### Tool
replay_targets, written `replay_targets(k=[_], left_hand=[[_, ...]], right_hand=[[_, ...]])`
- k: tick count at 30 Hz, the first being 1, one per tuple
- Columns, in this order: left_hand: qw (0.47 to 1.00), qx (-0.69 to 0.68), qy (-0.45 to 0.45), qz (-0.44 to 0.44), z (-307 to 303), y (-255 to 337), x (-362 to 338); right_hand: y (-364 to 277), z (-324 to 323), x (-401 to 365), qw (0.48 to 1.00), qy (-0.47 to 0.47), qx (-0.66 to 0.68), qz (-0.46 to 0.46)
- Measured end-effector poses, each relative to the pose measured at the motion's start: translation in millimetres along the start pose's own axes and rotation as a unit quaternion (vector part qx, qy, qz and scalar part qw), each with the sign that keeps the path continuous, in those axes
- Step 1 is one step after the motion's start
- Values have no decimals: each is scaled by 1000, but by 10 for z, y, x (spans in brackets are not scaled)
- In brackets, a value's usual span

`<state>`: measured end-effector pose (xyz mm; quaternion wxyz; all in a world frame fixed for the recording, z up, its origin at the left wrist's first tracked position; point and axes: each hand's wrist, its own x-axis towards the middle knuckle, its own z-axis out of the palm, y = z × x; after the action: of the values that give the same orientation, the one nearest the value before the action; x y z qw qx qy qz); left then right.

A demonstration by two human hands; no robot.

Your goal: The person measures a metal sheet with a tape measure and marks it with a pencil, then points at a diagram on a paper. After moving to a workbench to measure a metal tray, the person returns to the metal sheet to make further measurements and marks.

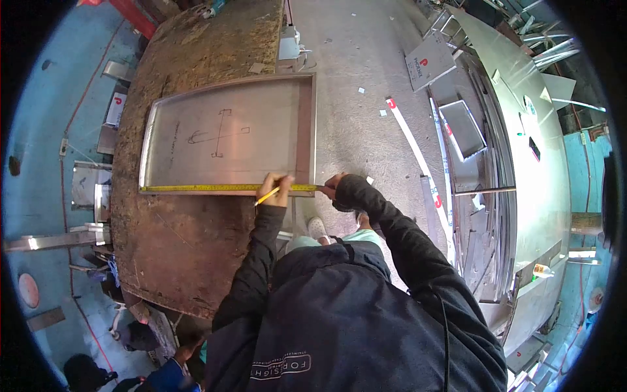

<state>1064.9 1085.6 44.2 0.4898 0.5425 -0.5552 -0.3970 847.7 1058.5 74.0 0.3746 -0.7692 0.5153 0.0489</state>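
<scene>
A shallow metal tray [248,157] with raised edges and dark line drawings on its inner face lies on the worn wooden table. Along its near edge runs a yellow tape measure [209,188], its blade pulled out from the left corner past the right one. My right hand [334,185] is closed around the tape's right end, just off the tray's edge; the case is mostly hidden by the fingers. My left hand [281,187] rests at the blade near the tray's right part, fingers closed on a yellow pencil [266,195] that points down to the left.
The wooden table [176,255] ends just right of the tray, above a grey floor [353,124] with small scraps. Metal sheets [542,163] and long strips [415,144] stand on the right. Another person [163,372] is at the lower left.
</scene>
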Motion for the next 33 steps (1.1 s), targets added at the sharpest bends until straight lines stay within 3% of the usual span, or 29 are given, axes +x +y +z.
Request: replay_targets(k=[4,6,7,8,9,10,12,14,16,18,20,22,26,29,30,31,32,33], left_hand=[[968,60,242,-1,-325,84,-31],[948,30,318,-15,-518,178,-40],[947,32,319,-11,-615,203,-40],[943,9,332,-21,-702,228,-32],[938,-13,345,-33,-740,276,-16],[938,-11,346,-30,-738,314,10],[940,51,336,21,-696,387,96],[945,61,321,9,-577,453,221],[941,138,293,100,-312,545,427],[953,120,269,68,-22,682,608],[918,262,204,217,316,838,871],[934,251,168,192,670,995,1093],[916,273,160,247,1167,994,1586],[972,102,155,144,1459,859,1885],[983,31,139,118,1512,726,2015],[986,19,139,92,1530,613,2148],[989,10,136,65,1557,505,2272],[989,40,134,54,1630,539,2436]], right_hand=[[35,59,90,997,-39,70,16],[41,91,119,990,-18,135,37],[81,102,112,995,33,61,-76],[104,82,158,994,35,61,-81],[121,60,207,987,-6,158,-29],[145,33,251,966,-48,253,23],[255,-56,307,965,-40,258,10],[386,-163,324,964,-30,264,0],[522,-349,307,954,-12,301,7],[692,-581,276,951,-11,308,11],[928,-805,264,949,-11,315,18],[1175,-1064,249,953,-7,301,9],[1643,-1591,190,939,7,343,26],[1966,-1868,234,909,27,412,60],[2101,-1965,266,908,41,416,21],[2312,-1978,375,908,64,412,-43],[2295,-2201,331,888,62,455,15],[2493,-2137,535,879,94,466,17]])
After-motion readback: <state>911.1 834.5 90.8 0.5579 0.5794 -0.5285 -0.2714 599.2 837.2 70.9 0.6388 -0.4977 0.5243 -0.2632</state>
